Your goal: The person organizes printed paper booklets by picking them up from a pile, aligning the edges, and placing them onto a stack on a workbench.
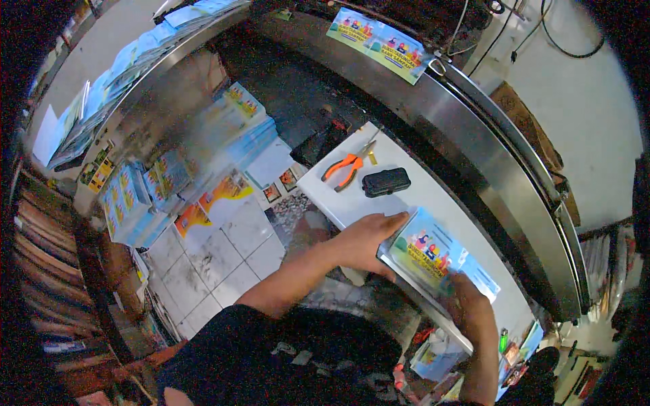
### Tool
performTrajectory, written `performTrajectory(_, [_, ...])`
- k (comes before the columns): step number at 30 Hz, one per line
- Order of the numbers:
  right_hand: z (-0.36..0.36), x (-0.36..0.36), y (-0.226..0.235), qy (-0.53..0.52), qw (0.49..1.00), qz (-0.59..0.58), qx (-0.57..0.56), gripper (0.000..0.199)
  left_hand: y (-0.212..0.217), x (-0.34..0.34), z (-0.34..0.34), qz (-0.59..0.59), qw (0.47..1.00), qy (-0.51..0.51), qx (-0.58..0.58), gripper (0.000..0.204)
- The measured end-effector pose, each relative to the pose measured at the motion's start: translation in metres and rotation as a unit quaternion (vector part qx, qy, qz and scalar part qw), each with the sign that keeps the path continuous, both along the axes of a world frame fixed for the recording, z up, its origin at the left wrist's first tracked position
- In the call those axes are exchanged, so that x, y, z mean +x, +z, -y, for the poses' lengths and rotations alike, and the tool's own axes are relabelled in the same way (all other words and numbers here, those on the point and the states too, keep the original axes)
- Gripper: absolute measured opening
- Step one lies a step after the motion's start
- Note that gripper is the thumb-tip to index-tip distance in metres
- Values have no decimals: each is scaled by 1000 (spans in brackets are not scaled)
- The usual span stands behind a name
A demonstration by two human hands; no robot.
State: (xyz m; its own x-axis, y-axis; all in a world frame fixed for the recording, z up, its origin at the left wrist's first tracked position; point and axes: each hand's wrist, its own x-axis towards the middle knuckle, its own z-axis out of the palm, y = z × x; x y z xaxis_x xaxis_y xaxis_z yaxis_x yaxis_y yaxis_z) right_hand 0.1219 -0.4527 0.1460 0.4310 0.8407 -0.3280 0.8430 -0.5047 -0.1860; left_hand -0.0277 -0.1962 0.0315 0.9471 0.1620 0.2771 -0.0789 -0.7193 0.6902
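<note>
A stack of light-blue booklets with colourful printed covers [437,252] lies on a white work surface [433,203]. My left hand [369,241] presses flat against the stack's left edge, fingers together. My right hand [470,301] grips the stack's near right corner from below. Both forearms come up from the lower edge.
Orange-handled pliers [347,167] and a small black case [386,182] lie on the white surface beyond the stack. A curved metal machine bed [501,155] carries more printed sheets [379,40]. Piles of booklets [169,176] cover the tiled floor at the left. Shelves stand at far left.
</note>
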Motion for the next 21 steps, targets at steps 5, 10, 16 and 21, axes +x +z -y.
performTrajectory(5, [6, 47, 36, 32, 994, 79, 69, 31, -2, -3, 1, -35, 999, 0, 27, 123])
performTrajectory(10, [-34, 168, 120, -60, 930, 262, 252, 29, -8, -2, 5, -28, 998, 12, 51, 121])
performTrajectory(16, [-114, 268, 85, 11, 859, 218, 463, 43, -20, 0, 6, -57, 997, 37, 40, 119])
performTrajectory(21, [-121, 235, -6, 119, 869, 455, 156, 39, -26, -1, 6, -42, 997, 15, 55, 117])
